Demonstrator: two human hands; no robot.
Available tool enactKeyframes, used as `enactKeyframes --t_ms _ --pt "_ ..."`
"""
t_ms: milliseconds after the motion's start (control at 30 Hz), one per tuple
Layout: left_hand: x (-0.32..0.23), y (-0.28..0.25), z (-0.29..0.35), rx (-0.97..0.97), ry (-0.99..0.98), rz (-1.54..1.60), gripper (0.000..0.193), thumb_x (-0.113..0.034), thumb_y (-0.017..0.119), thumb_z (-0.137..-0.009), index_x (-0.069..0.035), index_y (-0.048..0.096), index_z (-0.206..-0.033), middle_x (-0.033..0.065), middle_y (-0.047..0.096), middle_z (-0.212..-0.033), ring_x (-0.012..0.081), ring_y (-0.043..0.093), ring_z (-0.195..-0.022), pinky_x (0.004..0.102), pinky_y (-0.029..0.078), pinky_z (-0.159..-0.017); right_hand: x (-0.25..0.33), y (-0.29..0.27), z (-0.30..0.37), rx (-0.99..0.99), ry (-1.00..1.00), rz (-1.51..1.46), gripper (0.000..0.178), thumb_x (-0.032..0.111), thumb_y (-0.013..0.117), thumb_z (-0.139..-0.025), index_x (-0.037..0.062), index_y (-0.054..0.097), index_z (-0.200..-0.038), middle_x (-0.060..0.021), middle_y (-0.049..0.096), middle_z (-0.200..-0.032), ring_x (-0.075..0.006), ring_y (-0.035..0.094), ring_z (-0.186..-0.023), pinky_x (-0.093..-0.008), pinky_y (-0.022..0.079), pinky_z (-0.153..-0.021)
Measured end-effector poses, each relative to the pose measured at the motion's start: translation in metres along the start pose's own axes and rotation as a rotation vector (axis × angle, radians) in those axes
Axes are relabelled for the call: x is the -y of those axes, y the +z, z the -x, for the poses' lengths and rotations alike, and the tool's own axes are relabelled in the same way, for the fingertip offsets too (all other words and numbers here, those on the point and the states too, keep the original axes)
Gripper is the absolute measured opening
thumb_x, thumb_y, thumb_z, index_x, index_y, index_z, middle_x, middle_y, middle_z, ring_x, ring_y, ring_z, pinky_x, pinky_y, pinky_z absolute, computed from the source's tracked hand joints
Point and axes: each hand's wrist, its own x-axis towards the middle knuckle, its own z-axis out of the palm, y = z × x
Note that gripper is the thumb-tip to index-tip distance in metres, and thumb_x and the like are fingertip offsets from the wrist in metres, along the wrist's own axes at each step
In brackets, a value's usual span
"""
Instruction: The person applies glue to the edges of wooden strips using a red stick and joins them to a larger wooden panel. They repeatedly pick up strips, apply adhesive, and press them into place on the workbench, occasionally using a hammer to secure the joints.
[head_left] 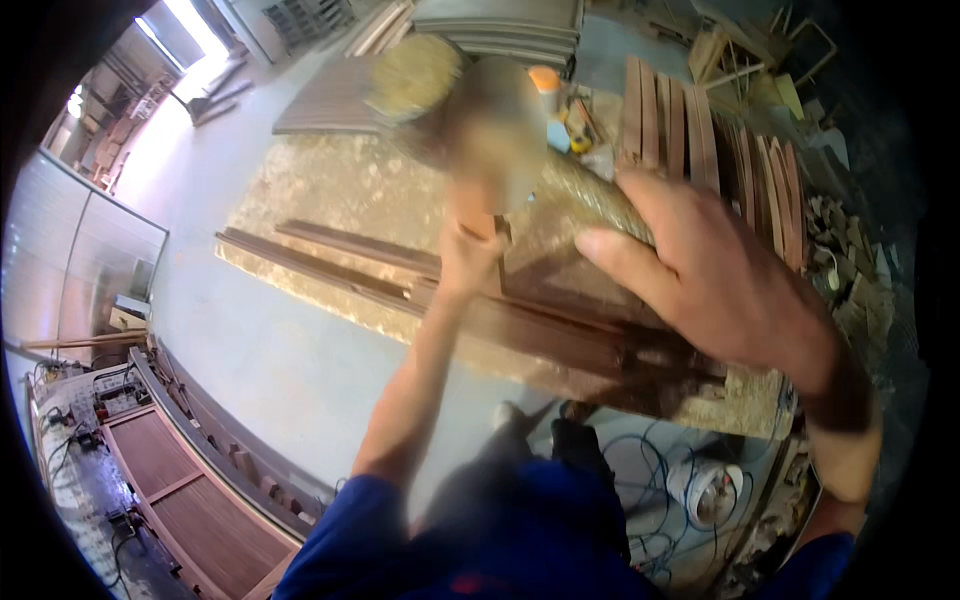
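My right hand (705, 270) is closed around the thick, shiny wrapped handle (592, 192) of what looks like a large mallet. Its round, worn yellowish end (418, 76) shows at the upper left, while a blurred patch hides the middle of the head. Just below that, my left hand (468, 258) grips a small reddish-brown wood piece (480, 224), partly hidden by its fingers and the blur. Long dark brown wooden strips (320, 268) lie along the near side of the worn workbench (300, 185), passing under and beside my left hand.
Curved wooden slats (665, 120) stand stacked at the right, near a pile of offcuts (850, 260). An orange-topped container (544, 82) and a yellow tool (578, 130) sit at the back. Below the bench are a white bucket (708, 492) and blue hoses (640, 462). A panelled door (190, 500) lies lower left.
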Motion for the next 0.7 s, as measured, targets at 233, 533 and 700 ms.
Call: enactKeyframes --t_ms 233,533,700 --pt "0.008 -0.026 0.004 -0.013 -0.066 0.240 0.040 -0.006 0.078 -0.082 -0.001 0.056 -0.115 0.0054 0.066 -0.099 0.0141 0.063 -0.089 0.0308 0.054 -0.080 -0.017 0.041 -0.024 -0.285 -0.347 0.041 0.046 0.039 0.056 -0.106 -0.0042 0.064 -0.121 -0.0031 0.059 -0.074 -0.0151 0.058 -0.065 -0.0314 0.050 -0.058" --pt "0.030 -0.025 0.009 0.088 -0.292 -0.077 0.016 -0.009 0.075 -0.078 -0.003 0.064 -0.087 0.0042 0.062 -0.076 0.0133 0.058 -0.070 0.0322 0.048 -0.063 -0.034 0.055 -0.021 -0.492 -0.541 -0.033 0.036 0.034 0.060 -0.105 -0.0015 0.059 -0.115 -0.0037 0.058 -0.074 -0.0158 0.058 -0.062 -0.0328 0.049 -0.057" --pt "0.021 -0.031 0.019 0.164 -0.251 0.062 0.022 -0.012 0.082 -0.089 -0.002 0.064 -0.085 0.0078 0.069 -0.090 0.0120 0.062 -0.082 0.0282 0.048 -0.072 -0.080 0.055 0.051 -0.270 -0.073 0.153 0.028 0.022 0.070 -0.096 -0.0013 0.058 -0.105 -0.0091 0.064 -0.079 -0.0229 0.064 -0.065 -0.0383 0.052 -0.059"
